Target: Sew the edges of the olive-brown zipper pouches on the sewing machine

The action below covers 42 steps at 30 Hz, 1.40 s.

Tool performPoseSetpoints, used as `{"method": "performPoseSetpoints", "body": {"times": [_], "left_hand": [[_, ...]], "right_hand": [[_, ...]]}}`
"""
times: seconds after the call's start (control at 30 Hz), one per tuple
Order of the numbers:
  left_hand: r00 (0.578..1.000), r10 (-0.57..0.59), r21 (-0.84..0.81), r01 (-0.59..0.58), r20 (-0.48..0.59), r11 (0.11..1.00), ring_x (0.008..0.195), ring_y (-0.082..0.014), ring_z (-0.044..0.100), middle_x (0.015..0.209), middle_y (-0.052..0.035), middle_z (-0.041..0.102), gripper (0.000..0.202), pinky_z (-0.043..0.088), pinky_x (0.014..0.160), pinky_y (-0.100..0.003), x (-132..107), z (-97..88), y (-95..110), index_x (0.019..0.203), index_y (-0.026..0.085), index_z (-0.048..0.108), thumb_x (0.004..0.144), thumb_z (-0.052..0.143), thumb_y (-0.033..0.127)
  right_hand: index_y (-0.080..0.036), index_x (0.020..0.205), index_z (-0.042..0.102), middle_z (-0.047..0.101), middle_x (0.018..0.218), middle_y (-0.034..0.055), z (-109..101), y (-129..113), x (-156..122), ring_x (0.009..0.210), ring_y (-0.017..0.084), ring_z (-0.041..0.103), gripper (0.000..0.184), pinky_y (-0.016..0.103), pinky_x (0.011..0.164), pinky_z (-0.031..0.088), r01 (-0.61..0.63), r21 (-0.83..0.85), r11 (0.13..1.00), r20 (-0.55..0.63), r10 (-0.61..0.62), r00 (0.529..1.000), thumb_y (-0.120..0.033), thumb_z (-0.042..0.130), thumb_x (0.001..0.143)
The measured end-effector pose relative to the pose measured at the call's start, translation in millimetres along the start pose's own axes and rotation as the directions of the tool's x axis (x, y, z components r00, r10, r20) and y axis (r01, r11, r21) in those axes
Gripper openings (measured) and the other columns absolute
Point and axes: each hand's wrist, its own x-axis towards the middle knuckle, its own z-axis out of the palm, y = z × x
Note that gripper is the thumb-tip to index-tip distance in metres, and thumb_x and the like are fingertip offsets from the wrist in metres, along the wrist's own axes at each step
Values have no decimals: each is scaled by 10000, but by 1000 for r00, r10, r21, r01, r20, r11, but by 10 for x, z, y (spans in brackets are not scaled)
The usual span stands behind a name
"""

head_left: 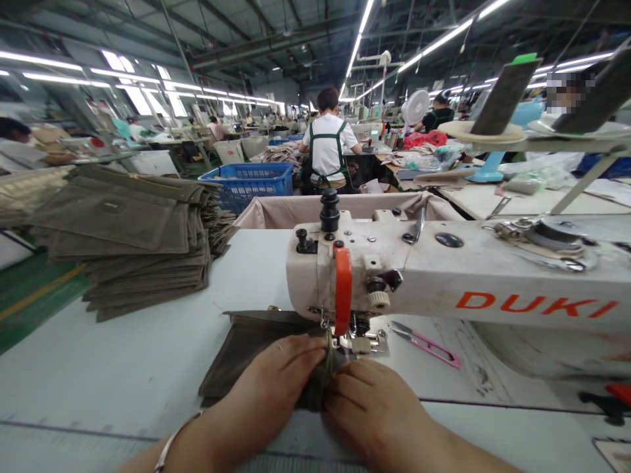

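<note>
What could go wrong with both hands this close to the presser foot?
1. The left hand and right hand pinch the olive fabric piece right beside the presser foot; a needle strike on a fingertip seems possible.
2. The fabric is bunched into a fold between them, so it may feed crooked.

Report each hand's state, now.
Left hand: closed, pinching the olive fabric piece.
Right hand: closed, gripping the same fabric piece.

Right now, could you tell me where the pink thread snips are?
Head view: the pink thread snips lie on the table, right of the presser foot.
</note>
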Motion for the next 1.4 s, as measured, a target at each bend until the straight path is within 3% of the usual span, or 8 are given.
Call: {"method": "performPoseSetpoints", "body": {"times": [0.13,0.27,0.57,0.83,0.97,1.07,1.2,1.4], "left_hand": [[983,33,115,-55,179,992,1277,-230,513,1346,-119,581,486,430,1109,-400,-16,84,60,1320,107,485,855,419,-20],[956,53,106,-86,288,991,1335,-229,454,1399,-96,539,505,360,1163,-404,-46,111,-7,1374,136,448,883,483,22],[970,61,75,-80,236,994,1311,-222,475,1358,-89,558,431,369,1149,-394,-2,122,-120,1326,163,482,911,506,51],[973,79,21,-86,216,996,1244,-189,517,1263,-65,593,400,390,1120,-320,190,45,-225,1276,167,501,906,517,18],[980,39,45,-49,194,998,1226,-216,528,1246,-90,599,331,416,1100,-362,197,58,-233,1251,160,524,933,535,70],[983,93,44,-101,156,994,1176,-214,556,1221,-99,618,279,446,1067,-389,150,29,-170,1247,140,526,980,459,93],[969,238,40,-241,60,970,1046,-206,612,1112,-111,666,252,520,950,-376,95,-7,-96,1167,104,568,1018,365,105],[970,226,-26,-224,92,974,1067,-202,606,1118,-98,663,264,513,930,-360,89,18,-121,1139,99,585,1017,352,82]], "right_hand": [[-192,765,611,630,756,11,-17,-20,-6,726,169,561,221,311,667,474,-3,34,999,-36,4,999,-132,497,945],[-187,794,635,622,728,16,-57,-15,-1,691,164,551,247,297,631,475,2,56,998,-41,0,999,-149,462,967],[-185,817,649,638,746,18,-55,7,17,738,164,589,319,288,677,494,-29,76,997,-69,34,997,-181,397,1013],[-169,936,662,686,870,34,-47,14,30,844,181,615,224,306,718,495,-108,84,991,-99,117,988,-149,447,993],[-162,991,666,698,907,45,-56,9,45,888,192,619,201,311,756,503,-123,91,988,-99,132,986,-142,467,983],[-156,1025,662,702,947,50,-77,10,39,919,195,616,206,326,817,505,-125,111,986,-73,133,988,-131,464,976],[-156,1039,658,696,948,52,-178,25,22,874,196,609,202,338,776,509,-115,159,980,-14,119,993,-149,468,972],[-178,1018,679,675,891,51,-359,94,-17,804,205,578,199,360,710,481,-200,201,959,45,194,980,-143,499,938]]}}
